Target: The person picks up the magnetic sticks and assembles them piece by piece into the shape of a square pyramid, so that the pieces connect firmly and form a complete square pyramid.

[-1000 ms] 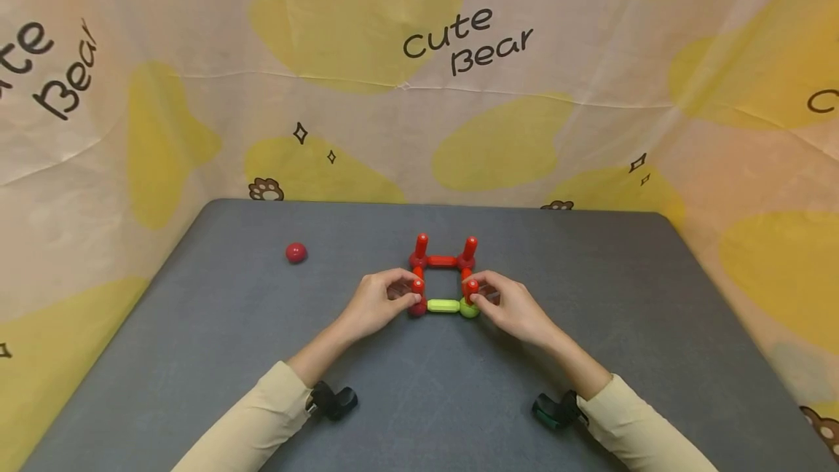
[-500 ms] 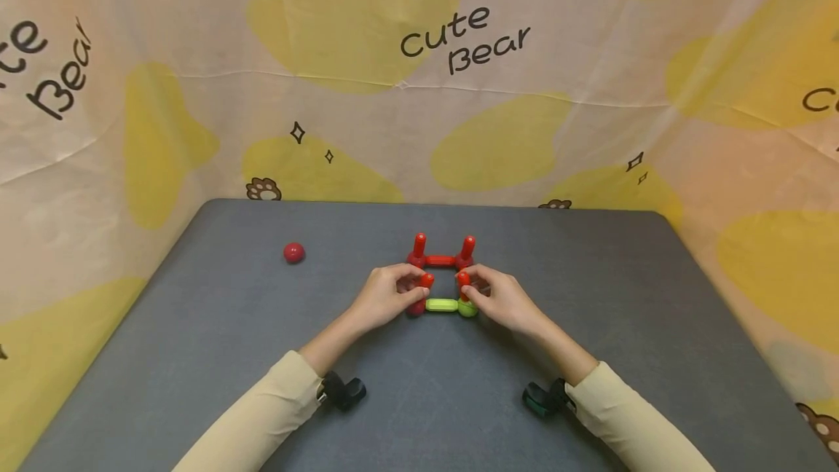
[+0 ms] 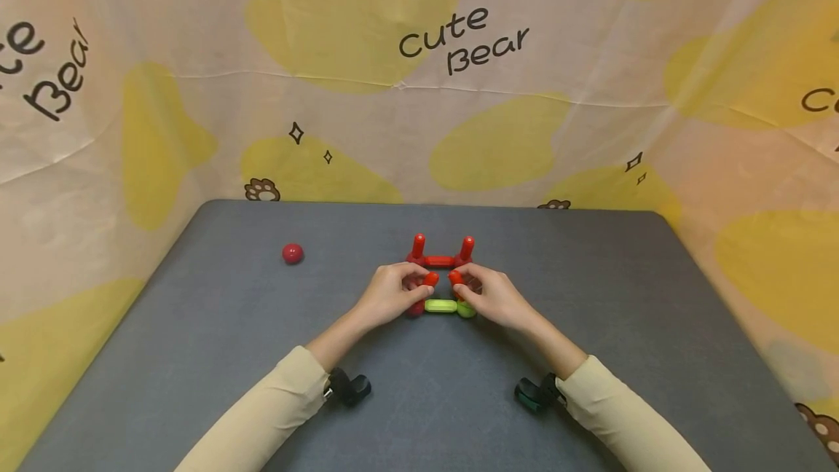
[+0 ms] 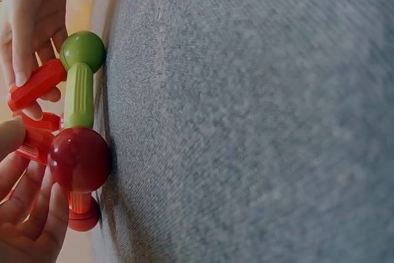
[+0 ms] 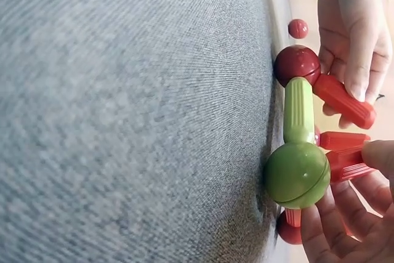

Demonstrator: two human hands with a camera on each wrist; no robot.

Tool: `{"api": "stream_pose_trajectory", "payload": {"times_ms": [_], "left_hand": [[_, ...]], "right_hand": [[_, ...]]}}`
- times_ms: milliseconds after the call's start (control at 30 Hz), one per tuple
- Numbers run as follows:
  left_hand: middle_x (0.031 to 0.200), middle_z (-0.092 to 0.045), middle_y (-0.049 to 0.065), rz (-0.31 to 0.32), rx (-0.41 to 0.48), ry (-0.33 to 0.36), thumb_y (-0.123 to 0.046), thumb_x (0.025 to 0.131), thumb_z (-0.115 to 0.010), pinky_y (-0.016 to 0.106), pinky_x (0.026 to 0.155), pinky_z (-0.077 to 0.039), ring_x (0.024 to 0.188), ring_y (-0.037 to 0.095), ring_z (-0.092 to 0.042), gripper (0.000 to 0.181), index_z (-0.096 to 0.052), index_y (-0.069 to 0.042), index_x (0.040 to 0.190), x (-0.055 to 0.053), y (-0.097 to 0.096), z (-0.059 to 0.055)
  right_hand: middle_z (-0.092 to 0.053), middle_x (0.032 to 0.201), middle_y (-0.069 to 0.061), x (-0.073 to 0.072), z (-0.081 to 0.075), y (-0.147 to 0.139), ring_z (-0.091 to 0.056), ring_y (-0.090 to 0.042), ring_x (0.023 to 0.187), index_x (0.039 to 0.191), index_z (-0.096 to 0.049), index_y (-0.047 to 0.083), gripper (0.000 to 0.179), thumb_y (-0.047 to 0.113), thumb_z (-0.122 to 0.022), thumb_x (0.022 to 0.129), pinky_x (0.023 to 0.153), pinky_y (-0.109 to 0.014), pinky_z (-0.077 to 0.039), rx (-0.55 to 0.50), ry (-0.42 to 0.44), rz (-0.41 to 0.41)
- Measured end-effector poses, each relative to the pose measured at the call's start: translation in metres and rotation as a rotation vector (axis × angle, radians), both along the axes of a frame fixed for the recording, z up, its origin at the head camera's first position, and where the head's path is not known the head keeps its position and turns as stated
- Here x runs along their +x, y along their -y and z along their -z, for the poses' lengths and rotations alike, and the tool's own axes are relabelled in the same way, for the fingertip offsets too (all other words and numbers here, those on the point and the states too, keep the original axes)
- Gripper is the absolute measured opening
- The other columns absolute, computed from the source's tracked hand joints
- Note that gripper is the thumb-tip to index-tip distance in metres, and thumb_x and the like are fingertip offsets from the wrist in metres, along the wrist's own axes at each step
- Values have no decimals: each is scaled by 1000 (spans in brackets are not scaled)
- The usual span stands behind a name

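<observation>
A square frame of rods and balls lies on the grey table in the head view. Its near side is a lime green rod [image 3: 440, 306] between a dark red ball [image 4: 80, 159] and a green ball [image 5: 297, 175]. My left hand [image 3: 385, 299] pinches the red rod [image 3: 430, 280] that rises from the near red ball. With thumb and fingers, my right hand [image 3: 496, 299] pinches the red rod [image 4: 38, 84] set in the green ball. Both held rods lean inward, their tops close together but apart. The frame's red side rods are mostly hidden by the hands.
Two more red rods, a left one [image 3: 419, 246] and a right one [image 3: 467, 248], stand up at the frame's far corners, joined by a red crossbar [image 3: 440, 261]. A loose red ball [image 3: 292, 253] lies on the table to the left. Printed cloth hangs behind the table.
Both hands have moved toward each other. The two near rods, upright a second ago, now tilt inward. The frame's base and the loose ball stay where they were.
</observation>
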State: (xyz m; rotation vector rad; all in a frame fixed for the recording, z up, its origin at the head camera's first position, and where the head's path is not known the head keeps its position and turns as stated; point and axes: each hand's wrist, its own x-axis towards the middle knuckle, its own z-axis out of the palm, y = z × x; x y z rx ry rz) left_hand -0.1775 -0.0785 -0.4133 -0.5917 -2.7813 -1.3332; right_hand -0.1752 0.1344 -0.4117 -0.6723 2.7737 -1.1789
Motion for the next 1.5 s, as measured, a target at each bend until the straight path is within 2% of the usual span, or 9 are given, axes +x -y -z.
{"api": "stream_pose_trajectory", "payload": {"times_ms": [400, 667, 767, 867, 967, 1033, 1133, 1333, 1500], "left_hand": [[76, -63, -1, 5, 17, -6, -17, 79, -72, 20, 58, -48, 64, 7, -56, 21, -68, -8, 97, -4, 0, 3], [83, -66, -1, 6, 52, 4, -16, 81, -70, 22, 64, -50, 69, 8, -60, 21, -68, -9, 100, -4, 5, 1], [84, -67, -1, -28, 85, -25, -15, 81, -69, 23, 64, -51, 70, 10, -61, 17, -68, -9, 98, -7, 8, 0], [85, -66, 0, -90, 120, -77, -14, 82, -69, 24, 65, -51, 72, 11, -61, 15, -67, -9, 96, -14, 11, 0], [89, -67, 3, -161, 148, -125, -14, 81, -69, 26, 67, -52, 76, 13, -63, 16, -67, -7, 96, -22, 13, 0], [94, -67, 6, -195, 167, -130, -14, 81, -70, 28, 69, -53, 79, 15, -64, 19, -66, -6, 98, -27, 13, 0], [101, -67, 8, -212, 174, -99, -14, 81, -70, 30, 72, -53, 84, 18, -65, 26, -65, -6, 105, -33, 12, 0], [107, -66, 4, -172, 118, -5, -19, 82, -69, 30, 73, -53, 90, 18, -65, 35, -62, -14, 116, -42, 9, 0], [99, -69, 2, -166, 84, -15, -19, 82, -70, 30, 71, -52, 87, 17, -66, 32, -65, -16, 113, -47, 6, 2]], "right_hand": [[-64, 86, -1, -2, -1, 4, -58, -11, 73, 108, -62, 7, 23, 16, -63, 87, 60, -23, -46, 31, -10, 10], [-66, 98, -4, 0, -1, 0, -63, -16, 79, 112, -62, 8, 25, 16, -62, 88, 64, -25, -50, 9, -41, 37], [-66, 98, -5, -2, -2, -4, -64, -17, 79, 109, -62, 7, 22, 15, -61, 88, 67, -29, -52, -16, -73, 89], [-65, 96, -8, -7, -4, -9, -64, -21, 80, 107, -60, 5, 21, 14, -61, 88, 70, -34, -52, -52, -99, 185], [-64, 100, -12, -14, -5, -12, -64, -25, 84, 111, -55, 4, 26, 13, -61, 87, 73, -39, -51, -87, -100, 262], [-63, 105, -14, -19, -5, -13, -64, -27, 88, 116, -52, 4, 32, 14, -61, 87, 75, -41, -51, -100, -88, 281], [-61, 111, -15, -26, -3, -14, -63, -29, 92, 122, -51, 5, 38, 15, -62, 88, 78, -43, -51, -92, -78, 268], [-61, 114, -14, -36, 1, -10, -63, -30, 97, 123, -55, 7, 37, 17, -62, 88, 80, -42, -51, -61, -56, 232], [-61, 111, -14, -39, 3, -6, -63, -31, 97, 120, -58, 7, 34, 17, -62, 88, 77, -40, -52, -50, -38, 223]]}}
